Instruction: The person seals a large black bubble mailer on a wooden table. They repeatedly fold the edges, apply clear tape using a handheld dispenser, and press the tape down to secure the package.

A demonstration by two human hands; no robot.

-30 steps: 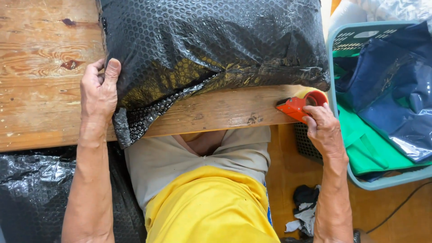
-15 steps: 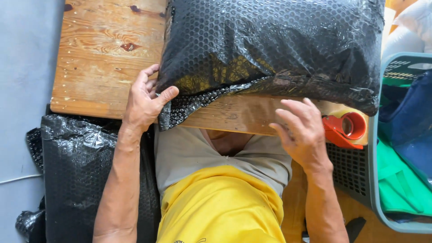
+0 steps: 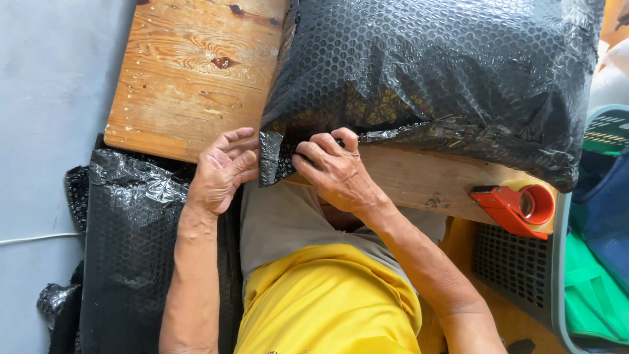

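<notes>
A large parcel wrapped in black bubble wrap [image 3: 445,72] lies on a wooden table [image 3: 190,78]. A loose flap of the wrap [image 3: 272,157] hangs over the table's near edge. My right hand [image 3: 331,170] presses and pinches this flap at the parcel's lower left corner. My left hand [image 3: 219,174] sits just left of the flap with its fingers curled, fingertips touching the wrap's edge. An orange tape dispenser [image 3: 517,206] with a roll of tape rests on the table's near right corner, apart from both hands.
A roll or heap of black bubble wrap [image 3: 131,249] lies on the floor at the left, below the table. At the right stands a grey-green crate [image 3: 557,275] holding green and blue cloth. My lap, in yellow and grey clothing, is below the table edge.
My right hand has left the tape dispenser and moved left onto the loose flap. My left hand has slid right along the table edge to the flap. The view has shifted left.
</notes>
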